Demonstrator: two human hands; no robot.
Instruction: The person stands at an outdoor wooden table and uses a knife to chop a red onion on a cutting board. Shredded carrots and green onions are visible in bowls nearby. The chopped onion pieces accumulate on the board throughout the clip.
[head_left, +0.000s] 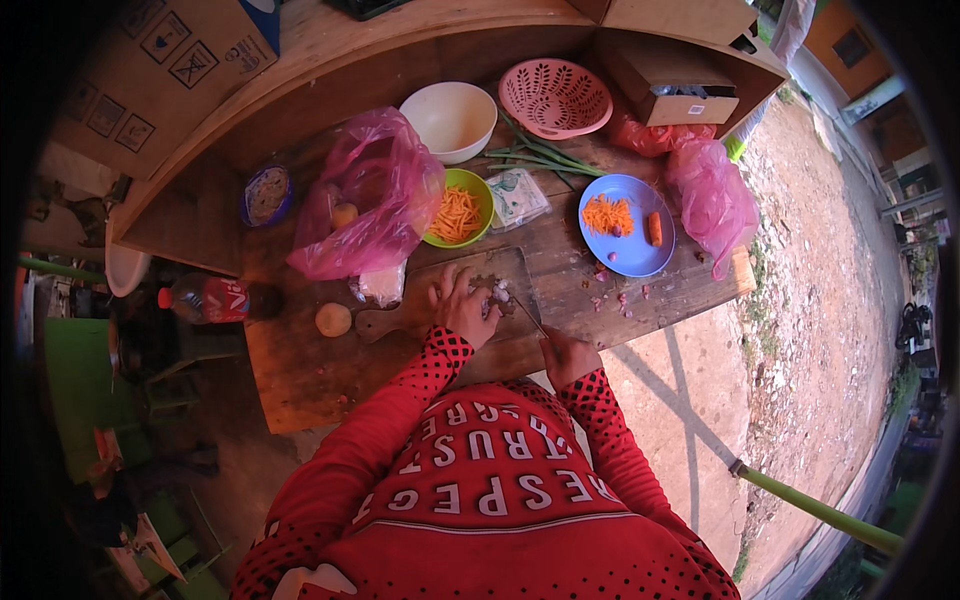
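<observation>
A wooden cutting board (517, 259) lies on the table before me, its handle towards the left. My right hand (568, 356) grips a knife (531, 316), whose blade reaches over the board's right part. Small chopped pale pieces (500, 291), perhaps shallot or garlic, sit by the blade tip. My left hand (463, 306) rests over the board just left of them, fingers apart, its thumb close to the pieces. I see nothing held in it. A blue plate (637, 259) to the right carries shredded carrot (607, 215), a carrot piece (655, 229) and small shallots.
Behind the board are a green bowl of carrot strips (456, 214), a pink plastic bag (367, 195), a white bowl (450, 120), a pink basket (556, 97) and green onions (551, 156). A round tan item (333, 320) and a bottle (210, 298) are left.
</observation>
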